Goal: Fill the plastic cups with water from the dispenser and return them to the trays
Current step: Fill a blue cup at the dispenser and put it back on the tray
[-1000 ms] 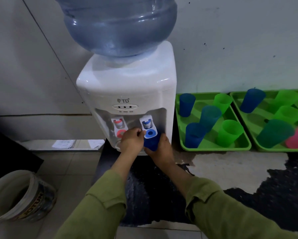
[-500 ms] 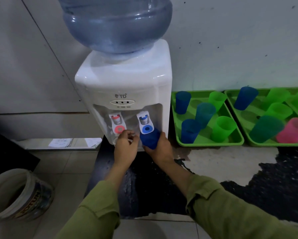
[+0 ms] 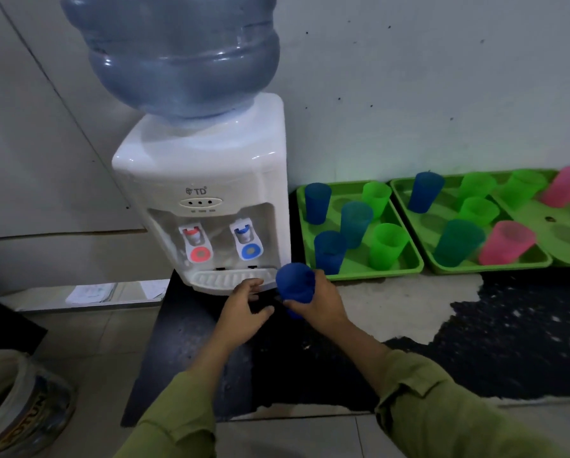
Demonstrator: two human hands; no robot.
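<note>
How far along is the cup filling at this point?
Done: unclear; water in the tray cups cannot be seen. In hand: the right hand grips a blue cup, clear of the blue tap, beside the near tray; the left hand is open. Left: setting that cup down, likely.

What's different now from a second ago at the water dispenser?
The right hand, gripping the blue cup throughout, has drawn it down and out from under the blue tap, toward the trays. The left hand has let go of the tap and dropped back, fingers relaxed. The dispenser, trays and other cups stayed put.
</note>
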